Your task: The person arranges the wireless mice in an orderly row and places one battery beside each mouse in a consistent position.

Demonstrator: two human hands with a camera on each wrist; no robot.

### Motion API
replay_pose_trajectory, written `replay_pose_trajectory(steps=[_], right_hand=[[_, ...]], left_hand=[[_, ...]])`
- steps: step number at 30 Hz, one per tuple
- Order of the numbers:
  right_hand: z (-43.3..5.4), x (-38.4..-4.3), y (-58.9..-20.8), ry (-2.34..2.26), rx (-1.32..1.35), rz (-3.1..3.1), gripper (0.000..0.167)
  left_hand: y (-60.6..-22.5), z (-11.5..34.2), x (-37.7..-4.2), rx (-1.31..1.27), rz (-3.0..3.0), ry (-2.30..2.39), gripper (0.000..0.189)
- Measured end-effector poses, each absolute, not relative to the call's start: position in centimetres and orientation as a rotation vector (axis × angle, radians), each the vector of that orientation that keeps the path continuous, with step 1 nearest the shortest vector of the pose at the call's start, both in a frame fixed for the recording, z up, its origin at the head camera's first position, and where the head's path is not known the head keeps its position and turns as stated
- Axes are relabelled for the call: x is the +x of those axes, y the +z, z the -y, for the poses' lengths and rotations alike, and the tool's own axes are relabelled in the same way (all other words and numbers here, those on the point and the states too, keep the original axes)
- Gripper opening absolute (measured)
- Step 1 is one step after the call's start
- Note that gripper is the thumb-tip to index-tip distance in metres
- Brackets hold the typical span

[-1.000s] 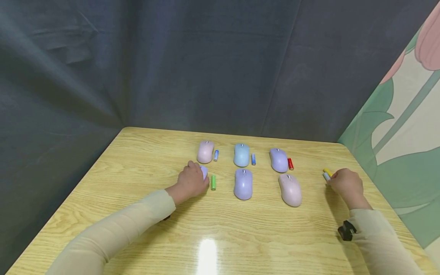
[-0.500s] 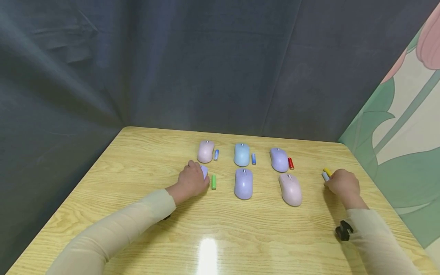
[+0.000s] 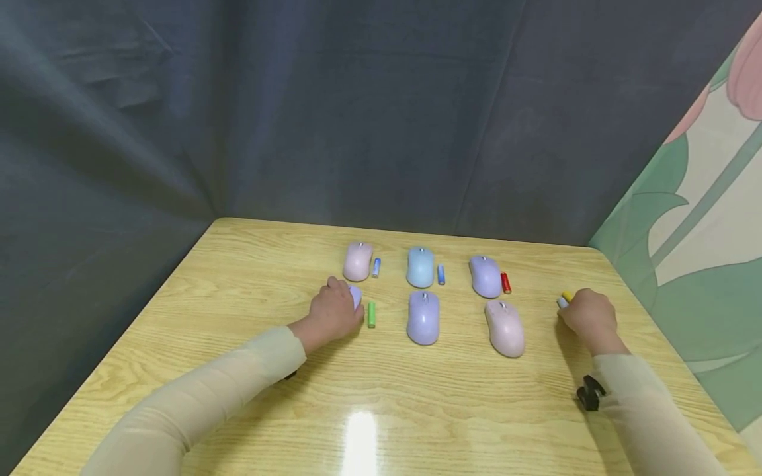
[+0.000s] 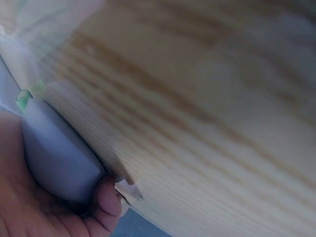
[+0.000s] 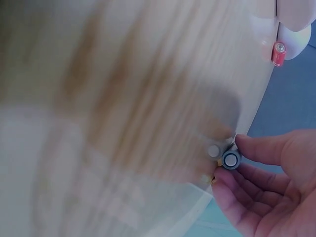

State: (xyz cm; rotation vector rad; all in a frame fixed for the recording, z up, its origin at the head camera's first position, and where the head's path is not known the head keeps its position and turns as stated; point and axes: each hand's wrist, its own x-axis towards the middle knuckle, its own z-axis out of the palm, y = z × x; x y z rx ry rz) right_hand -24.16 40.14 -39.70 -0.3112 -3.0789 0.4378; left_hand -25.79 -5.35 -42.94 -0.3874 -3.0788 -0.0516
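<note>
My left hand (image 3: 336,309) curls over a lavender computer mouse (image 3: 355,295) on the table; in the left wrist view, the thumb and fingers wrap the mouse's side (image 4: 59,153). A green battery (image 3: 372,315) lies just right of that hand. Far to the right, my right hand (image 3: 591,318) pinches a grey-white battery (image 5: 231,160) between thumb and fingers at the tabletop. A yellow battery (image 3: 567,295) lies right beside it, mostly covered by the fingers in the right wrist view.
A pink mouse (image 3: 358,262), a light blue mouse (image 3: 421,268) and a lavender mouse (image 3: 485,276) form the back row. Two blue batteries (image 3: 441,275) and a red battery (image 3: 506,283) stand near them. In front are another lavender mouse (image 3: 423,318) and a pink mouse (image 3: 505,328).
My right hand has shifted a little to the left and covers more of the grey-white battery. The left hand stays on its mouse. The head view has drifted slightly.
</note>
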Motion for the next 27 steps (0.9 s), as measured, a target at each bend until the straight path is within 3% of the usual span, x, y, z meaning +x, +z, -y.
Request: replay_pose_trajectory(steps=[18, 27], right_hand=[[-39.9, -24.5, -39.8, 0.423, -0.346, 3.088, 0.024], [-40.7, -24.0, -39.5, 0.643, -0.383, 3.065, 0.032]], left_hand=[[-43.1, 5.4, -25.8, -0.409, 3.071, -0.045, 0.058], [-43.0, 5.4, -25.8, -0.406, 3.076, -0.047, 0.058]])
